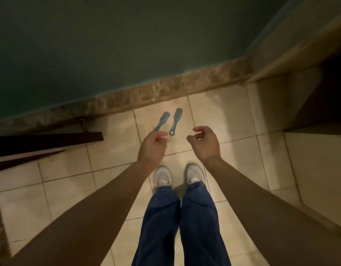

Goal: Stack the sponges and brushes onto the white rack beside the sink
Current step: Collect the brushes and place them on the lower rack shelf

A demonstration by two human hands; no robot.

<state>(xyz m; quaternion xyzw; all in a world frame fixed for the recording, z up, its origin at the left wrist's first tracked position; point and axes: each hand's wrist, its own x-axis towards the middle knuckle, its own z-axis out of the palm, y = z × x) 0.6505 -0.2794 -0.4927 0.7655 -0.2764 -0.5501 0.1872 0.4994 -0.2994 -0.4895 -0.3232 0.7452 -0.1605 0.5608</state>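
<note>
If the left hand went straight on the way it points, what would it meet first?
Most likely the left blue brush, whose handle shows just beyond the left hand. Depth is unclear: the brush lies on the floor, probably well below the hand.

Bare floor tiles [116, 150] surround both brushes [176, 120]; the skirting [165, 93] runs just behind.

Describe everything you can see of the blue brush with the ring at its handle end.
The blue brush looks like moulded plastic: a slotted oval head, a slim handle, a ring hole at the end. It lies flat on the beige tiled floor, head toward the brown marble skirting, beside a second blue brush, nearly parallel and apart from it. Only the floor touches it.
</note>
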